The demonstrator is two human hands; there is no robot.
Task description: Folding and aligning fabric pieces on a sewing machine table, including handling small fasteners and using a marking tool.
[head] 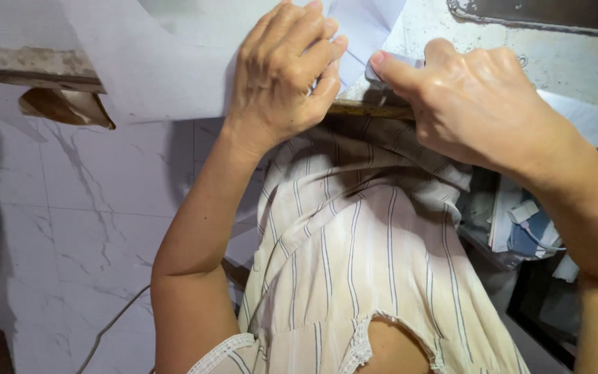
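Fingers (327,52) of left hand (282,76) curled, pinching white cloth sheet (167,62) | right hand (472,104) fingers grip small pale fabric piece (376,69), mostly hidden | both wrists bent at table (562,62) edge

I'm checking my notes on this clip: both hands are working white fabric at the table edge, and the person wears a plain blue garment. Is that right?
Not quite. The head view shows the garment is cream with thin dark stripes, not plain blue. The rest holds: the left hand and the right hand are both on the white fabric at the table edge.

Hands (382,90) on, seemingly, white fabric (167,62)
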